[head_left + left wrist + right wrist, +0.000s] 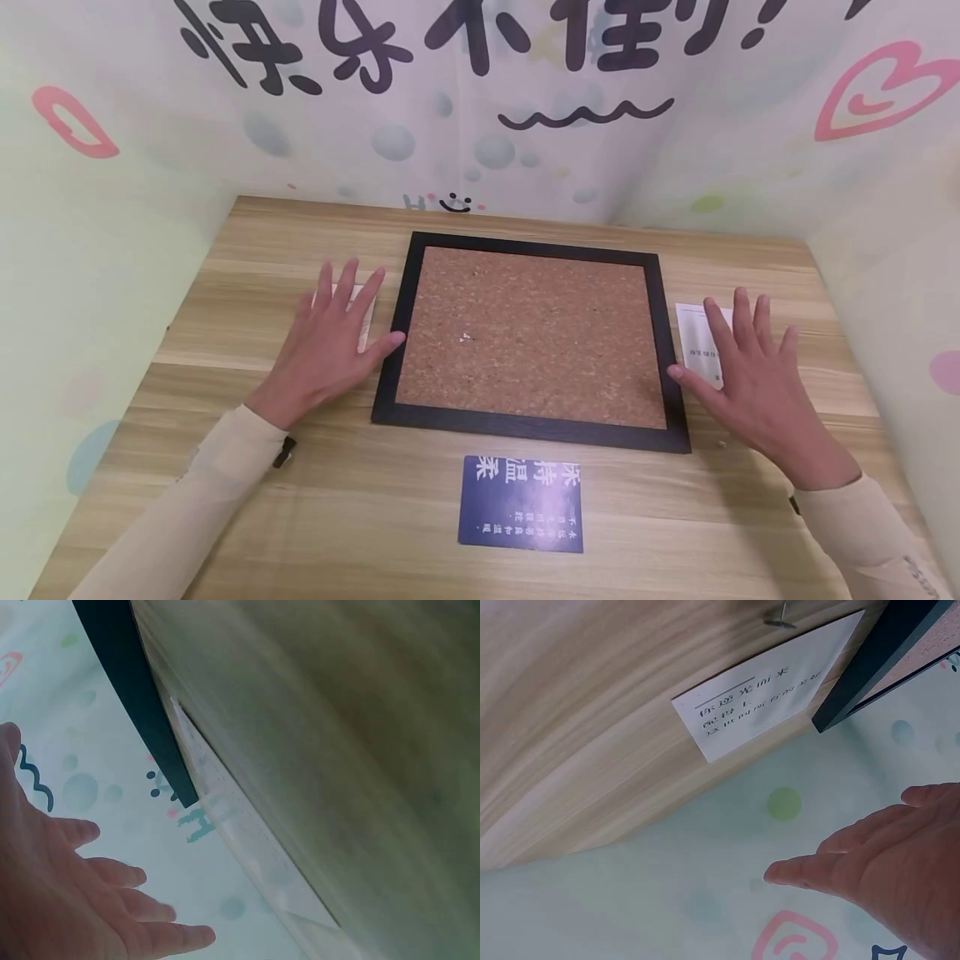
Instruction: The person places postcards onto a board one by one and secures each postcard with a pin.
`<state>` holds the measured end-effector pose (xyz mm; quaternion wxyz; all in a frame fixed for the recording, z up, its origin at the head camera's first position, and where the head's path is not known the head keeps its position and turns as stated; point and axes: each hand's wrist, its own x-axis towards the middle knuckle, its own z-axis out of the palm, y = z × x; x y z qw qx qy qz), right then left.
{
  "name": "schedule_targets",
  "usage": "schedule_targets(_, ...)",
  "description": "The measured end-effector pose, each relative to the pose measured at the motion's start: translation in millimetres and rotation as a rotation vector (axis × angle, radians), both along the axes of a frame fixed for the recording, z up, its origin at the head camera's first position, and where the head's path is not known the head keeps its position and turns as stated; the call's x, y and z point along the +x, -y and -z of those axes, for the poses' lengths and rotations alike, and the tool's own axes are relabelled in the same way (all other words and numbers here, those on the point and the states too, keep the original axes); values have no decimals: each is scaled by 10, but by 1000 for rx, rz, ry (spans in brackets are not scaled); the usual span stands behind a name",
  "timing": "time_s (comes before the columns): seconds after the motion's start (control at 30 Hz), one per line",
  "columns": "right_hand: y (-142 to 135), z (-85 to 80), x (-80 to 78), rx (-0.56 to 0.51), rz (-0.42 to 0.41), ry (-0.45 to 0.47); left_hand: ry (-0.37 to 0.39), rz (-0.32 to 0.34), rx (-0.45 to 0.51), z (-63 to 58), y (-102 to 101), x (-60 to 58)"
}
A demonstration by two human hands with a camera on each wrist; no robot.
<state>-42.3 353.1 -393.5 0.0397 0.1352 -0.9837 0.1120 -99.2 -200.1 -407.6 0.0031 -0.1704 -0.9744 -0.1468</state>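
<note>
A cork board (pixel 532 333) with a black frame (pixel 525 427) lies on the wooden table; a small white speck marks its cork. To its left my left hand (pixel 322 354) is spread over a pale card (pixel 367 321), its thumb at the frame's left edge. On the other side my right hand (pixel 757 392) spreads its fingers over a white printed card (pixel 761 690), with the thumb over the frame's right edge. Whether either thumb touches the frame I cannot tell. Neither hand holds anything. Both cards are partly hidden in the head view.
In front of the board lies a dark blue card (pixel 521 504) with white writing. A small pin-like thing (pixel 781 622) sits on the table near the right card. Behind the table (pixel 360 500) rises a white printed backdrop (pixel 337 158), with pale walls at both sides.
</note>
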Motion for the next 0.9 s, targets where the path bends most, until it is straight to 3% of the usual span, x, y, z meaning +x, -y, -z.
schedule_targets(0.47, -16, 53, -4, -31, 22, 21, 21, -39, 144, 8, -54, 58)
schedule_targets(0.9, -33, 101, -23, -45, 49, 55, 216, -71, 403, -46, -119, 73)
